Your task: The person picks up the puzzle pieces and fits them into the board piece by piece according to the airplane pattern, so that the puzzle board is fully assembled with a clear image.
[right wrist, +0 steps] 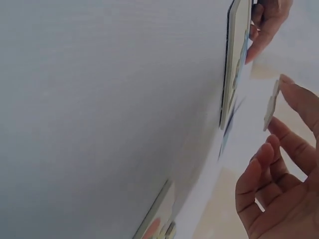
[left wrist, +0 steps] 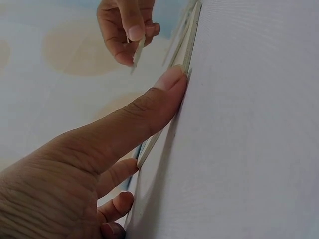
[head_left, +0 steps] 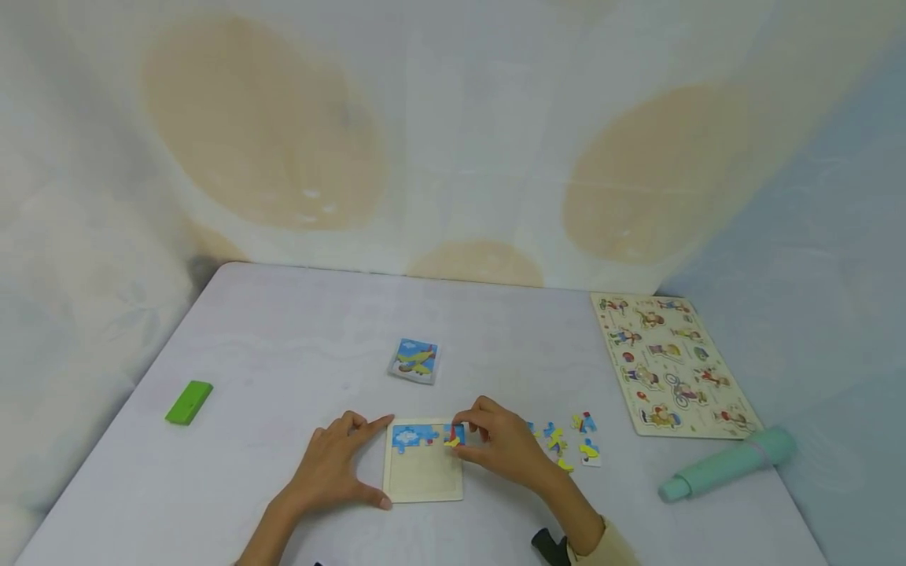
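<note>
A square wooden puzzle tray point(head_left: 423, 481) lies in front of me, with joined blue sky pieces point(head_left: 410, 435) along its upper left part. My left hand point(head_left: 334, 470) spans the tray's left side, its index fingertip at the far corner and its thumb at the near one. Over the tray's upper right corner, my right hand point(head_left: 508, 445) pinches a blue, red and yellow jigsaw piece point(head_left: 453, 435) between thumb and finger. The right wrist view shows that piece point(right wrist: 271, 105) edge-on, raised off the tray. Several loose jigsaw pieces point(head_left: 555, 442) lie right of the right hand, some hidden behind it.
Beyond the tray lies a small airplane picture card point(head_left: 414, 361). A green block point(head_left: 189, 402) sits far left. On the right are a wooden board with printed figures point(head_left: 665, 369) and a mint-green rolled object point(head_left: 729, 464). Patterned fabric point(head_left: 467, 141) rises behind the table.
</note>
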`<state>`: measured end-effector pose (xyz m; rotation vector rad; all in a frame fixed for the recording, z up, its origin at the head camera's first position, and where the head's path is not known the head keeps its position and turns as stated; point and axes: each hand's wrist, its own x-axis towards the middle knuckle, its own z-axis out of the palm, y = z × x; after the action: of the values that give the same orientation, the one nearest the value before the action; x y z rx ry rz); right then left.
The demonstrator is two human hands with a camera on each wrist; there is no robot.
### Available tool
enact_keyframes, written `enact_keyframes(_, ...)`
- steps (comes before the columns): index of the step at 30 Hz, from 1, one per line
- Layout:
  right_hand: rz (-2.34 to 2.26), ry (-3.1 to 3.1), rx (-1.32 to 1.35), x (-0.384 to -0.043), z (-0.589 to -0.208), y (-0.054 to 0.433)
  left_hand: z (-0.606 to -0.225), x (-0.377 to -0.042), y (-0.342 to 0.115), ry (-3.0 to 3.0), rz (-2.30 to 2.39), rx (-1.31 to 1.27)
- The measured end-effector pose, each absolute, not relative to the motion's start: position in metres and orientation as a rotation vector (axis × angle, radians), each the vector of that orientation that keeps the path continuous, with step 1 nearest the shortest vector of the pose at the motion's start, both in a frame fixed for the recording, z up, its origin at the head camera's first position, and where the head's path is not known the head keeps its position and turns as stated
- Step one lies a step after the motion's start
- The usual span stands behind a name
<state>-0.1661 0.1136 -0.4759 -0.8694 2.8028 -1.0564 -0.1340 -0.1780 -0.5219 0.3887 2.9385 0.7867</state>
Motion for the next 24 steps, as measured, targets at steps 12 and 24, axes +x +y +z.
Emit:
enact_keyframes(12,-0.681,2.922,-0.858,-0.173,-0.485,0.092,-0.52,-0.134,-0.177,2.929,0.762,0.375)
enact_keyframes(24,-0.547,2.939,-0.841,-0.172,-0.487,0.089,-0.519,-0.134,-0.177,2.933,0.771,0.379)
